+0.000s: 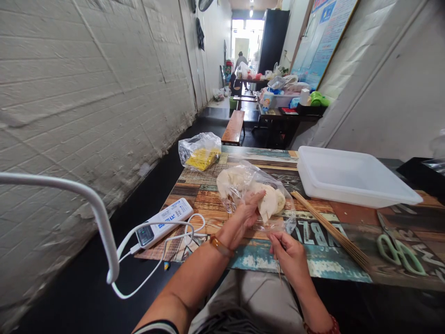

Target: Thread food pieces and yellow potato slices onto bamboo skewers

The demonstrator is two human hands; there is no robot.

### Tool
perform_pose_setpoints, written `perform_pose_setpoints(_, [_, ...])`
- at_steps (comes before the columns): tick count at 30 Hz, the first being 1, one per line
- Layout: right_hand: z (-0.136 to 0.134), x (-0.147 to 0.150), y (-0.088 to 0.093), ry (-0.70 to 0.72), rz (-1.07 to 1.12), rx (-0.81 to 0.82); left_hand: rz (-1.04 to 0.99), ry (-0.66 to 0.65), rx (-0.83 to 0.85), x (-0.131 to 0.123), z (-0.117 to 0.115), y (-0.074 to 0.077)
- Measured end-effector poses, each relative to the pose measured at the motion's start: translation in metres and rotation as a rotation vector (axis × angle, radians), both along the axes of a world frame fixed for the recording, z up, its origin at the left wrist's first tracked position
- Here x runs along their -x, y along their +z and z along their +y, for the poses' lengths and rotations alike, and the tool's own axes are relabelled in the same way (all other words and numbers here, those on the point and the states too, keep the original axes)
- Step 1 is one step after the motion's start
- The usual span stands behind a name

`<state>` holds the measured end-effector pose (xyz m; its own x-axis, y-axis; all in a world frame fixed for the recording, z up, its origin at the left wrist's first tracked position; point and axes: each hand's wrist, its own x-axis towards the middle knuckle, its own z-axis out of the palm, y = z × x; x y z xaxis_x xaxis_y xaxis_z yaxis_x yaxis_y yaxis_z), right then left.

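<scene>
My left hand (251,209) reaches over a clear plastic bag (243,171), its fingers stretched out along pale, cream-coloured folded sheets (270,204). Those sheets look like soft tofu skin, and a rolled edge shows at their right end. Close by on the right, my right hand (290,253) pinches a thin wooden skewer (279,268) that slants down toward my lap. The skewer's upper end is hidden by the fingers. A bundle of wooden skewers (333,234) lies to the right of this hand on the patterned table (320,266).
A white plastic tub (354,178) stands at the back right. Green-handled scissors (399,250) lie near the right edge. On the left rests a white power bank (165,222) with a looping cable. A bag with yellow contents (201,157) sits at the far left corner. A wooden bench (234,126) stands beyond.
</scene>
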<state>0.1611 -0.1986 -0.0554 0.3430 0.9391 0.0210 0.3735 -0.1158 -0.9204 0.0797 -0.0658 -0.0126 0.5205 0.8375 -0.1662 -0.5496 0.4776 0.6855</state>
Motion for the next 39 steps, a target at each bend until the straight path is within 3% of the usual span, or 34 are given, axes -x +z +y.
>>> perform_pose_setpoints(8, [0.005,0.000,-0.008,-0.019,0.054,-0.004,0.016,-0.003,0.011,0.000,0.001,-0.002])
perform_pose_setpoints(19, [0.012,0.003,-0.004,-0.020,0.158,-0.001,0.056,-0.012,-0.057,-0.001,0.002,-0.004])
perform_pose_setpoints(25, [0.015,0.003,-0.002,-0.022,0.188,-0.012,-0.018,-0.017,-0.049,-0.002,0.004,-0.007])
perform_pose_setpoints(32, [-0.005,-0.006,0.001,-0.032,0.250,0.024,-0.087,-0.040,0.000,0.005,0.007,0.000])
perform_pose_setpoints(39, [-0.021,-0.012,0.006,-0.134,0.217,-0.042,0.049,-0.106,-0.006,0.006,0.009,-0.001])
